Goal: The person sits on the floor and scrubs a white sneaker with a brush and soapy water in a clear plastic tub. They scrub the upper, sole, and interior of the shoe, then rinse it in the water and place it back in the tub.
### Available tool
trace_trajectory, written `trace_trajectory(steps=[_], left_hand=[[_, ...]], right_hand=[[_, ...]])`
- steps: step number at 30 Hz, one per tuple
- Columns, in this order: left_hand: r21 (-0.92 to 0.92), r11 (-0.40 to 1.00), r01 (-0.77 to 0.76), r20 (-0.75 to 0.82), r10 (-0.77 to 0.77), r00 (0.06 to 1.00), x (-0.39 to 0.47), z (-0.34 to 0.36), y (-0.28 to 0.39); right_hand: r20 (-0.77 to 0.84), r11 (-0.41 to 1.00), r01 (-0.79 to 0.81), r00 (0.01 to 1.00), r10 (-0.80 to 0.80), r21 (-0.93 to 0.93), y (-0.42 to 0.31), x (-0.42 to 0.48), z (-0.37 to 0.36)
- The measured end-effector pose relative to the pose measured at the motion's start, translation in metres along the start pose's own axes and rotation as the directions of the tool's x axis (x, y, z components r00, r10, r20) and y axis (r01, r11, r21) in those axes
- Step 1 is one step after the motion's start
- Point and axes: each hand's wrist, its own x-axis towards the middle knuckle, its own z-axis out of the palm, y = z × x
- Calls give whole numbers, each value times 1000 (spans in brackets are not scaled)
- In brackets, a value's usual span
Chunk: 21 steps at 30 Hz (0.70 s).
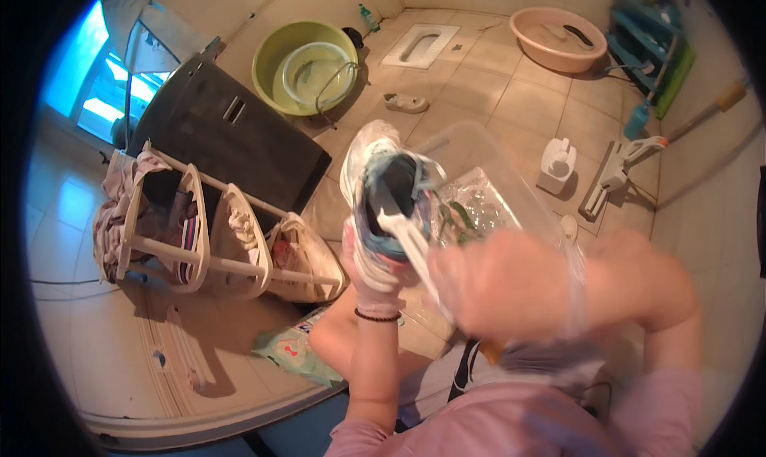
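A white sneaker (374,134) with a dark opening and blue-green lining is held up in front of me. My left hand (374,283) grips it from below, around the heel and sole. My right hand (502,283), blurred and in what looks like a clear plastic glove, holds a white-handled tool (413,241), apparently a brush. The tool's far end reaches to the shoe's opening; its tip is not clear. Behind the shoe and my right hand stands a clear plastic bin (520,188) with something wet, shiny and partly green in it.
Beyond are a green basin (263,68) holding a smaller one, another shoe (407,103), a squat toilet (421,46) and a pink basin (559,62). A white jug (558,164) and a mop head (607,179) are at right. A tiered rack (203,253) and dark cabinet (239,140) stand left.
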Motion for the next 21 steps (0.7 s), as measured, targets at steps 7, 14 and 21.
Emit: trace_trajectory(steps=[7, 14, 21], left_hand=[[64, 997, 44, 67, -49, 997, -8, 8, -16], [-145, 978, 153, 315, -101, 944, 1, -5, 9], [-245, 960, 139, 329, -52, 943, 1, -10, 15]], right_hand=[[-96, 976, -181, 981, 170, -121, 44, 11, 21], [-12, 979, -188, 982, 189, 74, 7, 4, -3], [-18, 969, -91, 995, 98, 230, 12, -2, -6]])
